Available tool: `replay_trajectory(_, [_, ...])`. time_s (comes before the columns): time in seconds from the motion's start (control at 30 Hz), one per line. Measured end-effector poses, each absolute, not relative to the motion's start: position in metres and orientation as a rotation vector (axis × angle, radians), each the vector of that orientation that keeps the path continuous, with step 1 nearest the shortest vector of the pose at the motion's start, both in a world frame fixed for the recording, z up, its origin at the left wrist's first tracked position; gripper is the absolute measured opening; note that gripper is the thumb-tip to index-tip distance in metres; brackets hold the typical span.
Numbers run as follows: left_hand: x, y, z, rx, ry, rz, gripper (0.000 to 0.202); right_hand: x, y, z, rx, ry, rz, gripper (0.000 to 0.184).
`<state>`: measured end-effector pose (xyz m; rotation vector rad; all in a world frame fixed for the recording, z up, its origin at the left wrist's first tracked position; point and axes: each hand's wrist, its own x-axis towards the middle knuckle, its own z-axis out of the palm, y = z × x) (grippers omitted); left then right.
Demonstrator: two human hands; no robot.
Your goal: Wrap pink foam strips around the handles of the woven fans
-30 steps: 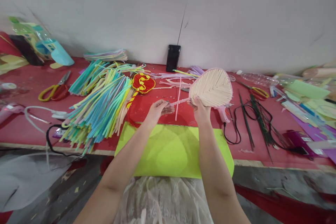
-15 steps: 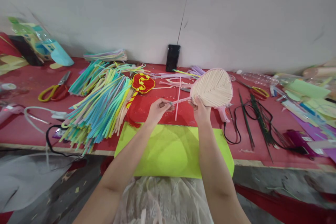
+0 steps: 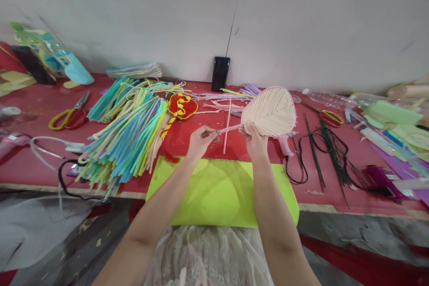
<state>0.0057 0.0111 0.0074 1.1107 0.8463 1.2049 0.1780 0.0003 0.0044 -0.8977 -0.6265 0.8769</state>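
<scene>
A cream hand fan (image 3: 270, 111) with a pink edge, made of pipe cleaners, is held above the red table. My right hand (image 3: 256, 140) grips it where the blade meets the handle, thumb on the front. My left hand (image 3: 203, 140) pinches the far end of the pink wrapped handle (image 3: 231, 129). Behind the handle a single pink pipe cleaner (image 3: 227, 127) lies on the table. To the left of my left hand is a small red fan with yellow trim (image 3: 182, 106).
A large heap of pastel pipe cleaners (image 3: 125, 136) lies left, with scissors (image 3: 74, 111) beyond. A black phone (image 3: 220, 74) leans on the wall. A pink glue gun (image 3: 285, 145), cord and green wires (image 3: 331, 156) lie right. A yellow-green mat (image 3: 217, 192) covers the front edge.
The cream fan and my right hand have shifted very slightly left. My left hand stays at the handle's end; both grips are unchanged.
</scene>
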Motion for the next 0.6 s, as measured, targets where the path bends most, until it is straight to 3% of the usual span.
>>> replay_trajectory(0.4, [0.0074,0.0097,0.0113,1.016,0.853,1.184,0.019,0.1760,0.0018,0.0036,-0.920,-0.616,0.833,0.044])
replay_trajectory(0.6, [0.0087,0.0098,0.0123,0.992,0.816,1.161,0.016,0.1764,0.0017,0.0036,-0.881,-0.593,0.837,0.035])
